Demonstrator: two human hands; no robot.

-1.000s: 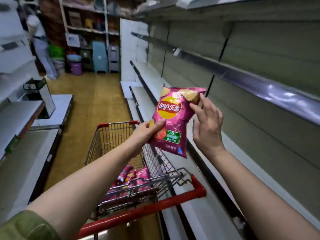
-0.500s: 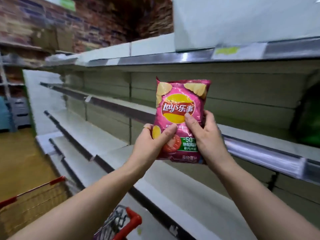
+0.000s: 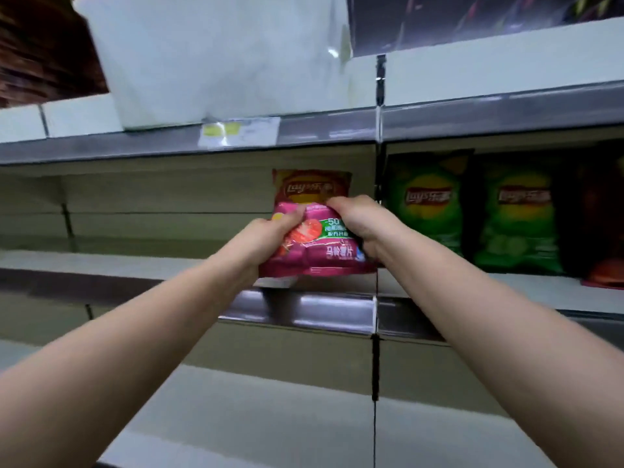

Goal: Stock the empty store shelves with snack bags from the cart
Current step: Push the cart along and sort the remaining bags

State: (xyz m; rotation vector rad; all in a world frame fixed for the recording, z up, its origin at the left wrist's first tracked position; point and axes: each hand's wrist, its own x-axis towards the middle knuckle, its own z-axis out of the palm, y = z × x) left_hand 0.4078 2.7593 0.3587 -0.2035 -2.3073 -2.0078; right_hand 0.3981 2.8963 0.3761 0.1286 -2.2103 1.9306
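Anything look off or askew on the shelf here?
Only the pink bag: the left hand and right hand squeeze its middle, so it is creased and bent at the shelf front edge. The green bags beside it stand upright.

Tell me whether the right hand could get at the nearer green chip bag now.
Probably yes: the green bag stands just right of the right hand at the same height, with nothing between them. But that hand grips the pink bag and must let go first.
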